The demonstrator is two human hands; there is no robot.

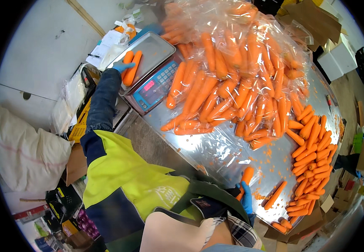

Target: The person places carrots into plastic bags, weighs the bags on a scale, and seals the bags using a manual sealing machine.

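Note:
My left hand [122, 67], in a blue glove, reaches out to the metal pan [151, 49] of a digital scale. Its fingers close over one carrot [128, 56], and a second carrot [133, 69] lies alongside on the pan. The scale's keypad panel [154, 86] has a lit red display. Close to my body, at the table's near edge, my right hand [246, 196], also blue-gloved, grips a carrot [247, 175] that points away from me. Clear plastic film shows around that carrot's tip. A loose carrot [275, 195] lies just right of this hand.
Clear bags of carrots [232, 80] heap over the far part of the metal table [190, 147]. Stacked loose carrots [312, 164] line its right side, with orange scraps scattered nearby. A white sack [24, 147] stands at left; cardboard boxes [306, 227] sit by the near right corner.

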